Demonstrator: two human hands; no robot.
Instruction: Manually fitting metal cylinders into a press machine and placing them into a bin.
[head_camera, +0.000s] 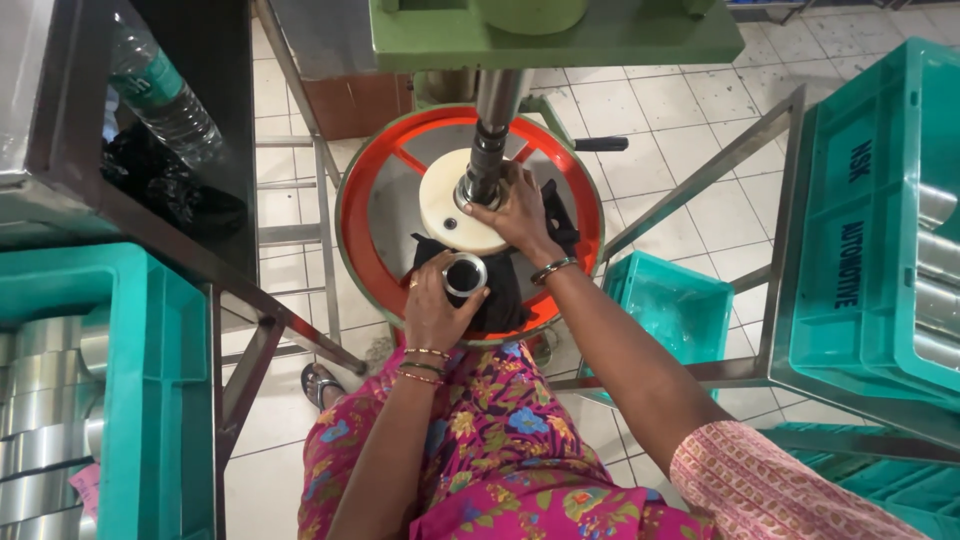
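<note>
Gripping a short metal ring (465, 275) from the side, the left hand (435, 310) curls thumb and fingers round its outer wall, open bore facing up, just above a black cloth (500, 300). This side grip leaves the bore and both end faces free.

The right hand (515, 215) rests on the cream disc (450, 210), fingers bent and pressed against the base of the steel spindle (487, 160) where it meets the disc. Whether those fingers pinch a small part there cannot be told; the contact point is hidden. The hand sits close to the spindle axis, apparently to steady or seat whatever lies at that point.

The disc lies at the centre of a round work table with an orange rim (375, 175), under the green machine head (555, 40), so both hands work directly beneath the spindle. The cloth is draped over the near edge of the table, within reach of both hands.

Teal crates stand on steel frames to either side. The left crate (150, 400) and the right crate (870, 250) hold rows of similar bright metal rings, placed within arm's reach. A smaller teal bin (665, 305) sits low on the floor to the right. A plastic water bottle (165, 95) lies on a shelf at upper left.
</note>
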